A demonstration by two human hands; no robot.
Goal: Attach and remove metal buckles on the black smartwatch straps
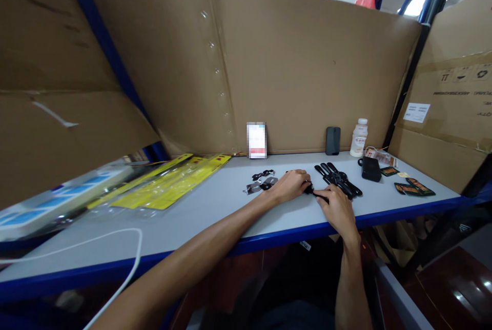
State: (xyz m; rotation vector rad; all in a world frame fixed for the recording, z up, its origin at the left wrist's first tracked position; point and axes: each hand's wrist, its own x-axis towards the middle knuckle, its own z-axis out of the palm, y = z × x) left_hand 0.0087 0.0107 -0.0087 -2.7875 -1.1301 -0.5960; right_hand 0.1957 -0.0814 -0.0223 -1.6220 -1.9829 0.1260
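Observation:
Near the front of the grey table, my left hand (292, 185) has its fingers closed on one end of a small black long-handled piece (321, 196). My right hand (338, 210) pinches the same piece by its slim part, close to the table top. Much of it is hidden by my fingers, and its exact kind does not show. Just beyond my right hand lies a pile of several black long-handled pieces (338, 178). Left of my left hand are small black parts (263, 174) and a little clear packet (253, 188).
Yellow-backed blister packs (172, 186) and a white-and-blue boxed strip (65, 194) lie at left. A phone with a lit screen (257, 140), a dark phone (332, 141) and a bottle (359, 138) stand along the cardboard wall (284, 74). A black case (369, 168) sits at right.

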